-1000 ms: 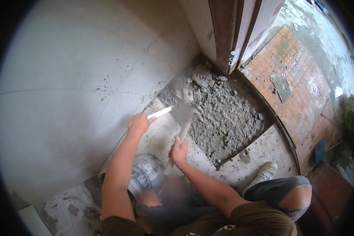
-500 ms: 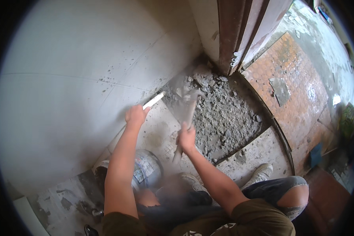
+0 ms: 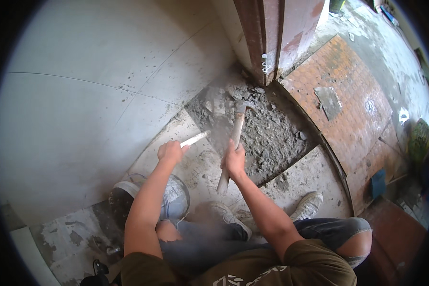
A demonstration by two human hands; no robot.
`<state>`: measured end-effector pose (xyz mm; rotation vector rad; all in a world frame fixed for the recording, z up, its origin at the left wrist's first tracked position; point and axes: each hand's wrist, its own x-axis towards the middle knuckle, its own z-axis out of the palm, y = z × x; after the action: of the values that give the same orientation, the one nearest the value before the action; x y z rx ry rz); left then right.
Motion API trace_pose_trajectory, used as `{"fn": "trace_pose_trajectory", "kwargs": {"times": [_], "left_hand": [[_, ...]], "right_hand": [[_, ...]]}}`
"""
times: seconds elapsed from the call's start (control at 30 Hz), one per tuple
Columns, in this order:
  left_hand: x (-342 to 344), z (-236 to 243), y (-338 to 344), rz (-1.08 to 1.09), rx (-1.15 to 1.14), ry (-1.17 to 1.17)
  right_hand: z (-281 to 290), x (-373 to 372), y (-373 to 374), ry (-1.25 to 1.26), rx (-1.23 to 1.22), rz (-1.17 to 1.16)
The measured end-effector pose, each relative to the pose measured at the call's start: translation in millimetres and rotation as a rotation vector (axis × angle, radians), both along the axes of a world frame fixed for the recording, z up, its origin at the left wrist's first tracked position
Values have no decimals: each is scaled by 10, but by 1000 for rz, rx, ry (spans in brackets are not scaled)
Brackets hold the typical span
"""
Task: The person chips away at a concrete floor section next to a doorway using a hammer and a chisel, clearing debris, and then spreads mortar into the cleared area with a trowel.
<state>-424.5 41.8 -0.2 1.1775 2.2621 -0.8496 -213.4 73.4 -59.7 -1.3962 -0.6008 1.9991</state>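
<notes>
My left hand (image 3: 172, 152) is closed around a flat, pale bar (image 3: 194, 138), whose far end reaches the edge of the light floor tile (image 3: 195, 167) beside the rough grey mortar bed (image 3: 271, 143). Whether that end touches the tile or mortar I cannot tell. In my right hand (image 3: 234, 161) is a hammer, gripped midway along its wooden handle (image 3: 239, 126). The hammer's head (image 3: 243, 106) is over the mortar, pointing away from me; contact with it is unclear. Lumps and broken pieces cover the bed.
A white wall (image 3: 95, 119) rises on the left, with a brown door frame (image 3: 257, 38) at the bed's far corner. A bucket (image 3: 178, 194) stands by my left forearm. Beyond a curved threshold strip (image 3: 336, 164) lies an orange patterned board (image 3: 352, 90) bearing a loose fragment (image 3: 328, 102).
The bar's tip has moved away from the wall's foot, toward me and to the right. My right hand has shifted slightly right with the hammer, which was blurred before. The view has shifted a little.
</notes>
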Motion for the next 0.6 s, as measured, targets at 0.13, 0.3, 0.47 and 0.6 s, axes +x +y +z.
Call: {"fn": "trace_pose_trajectory", "kwargs": {"times": [0.13,0.3,0.47,0.6], "left_hand": [[-17,-47,-7,10,11,74],[-21,-26,-96,4,89,61],[7,-15,-31,-8,58,65],[87,-35,-25,-9,71,56]], "right_hand": [[-73,-16,-160,-29,1,58],[-66,-80,-331,-21,-48,59],[-121,-97,-446,-35,-49,97],[-212,-165,-610,-73,-33,94]]}}
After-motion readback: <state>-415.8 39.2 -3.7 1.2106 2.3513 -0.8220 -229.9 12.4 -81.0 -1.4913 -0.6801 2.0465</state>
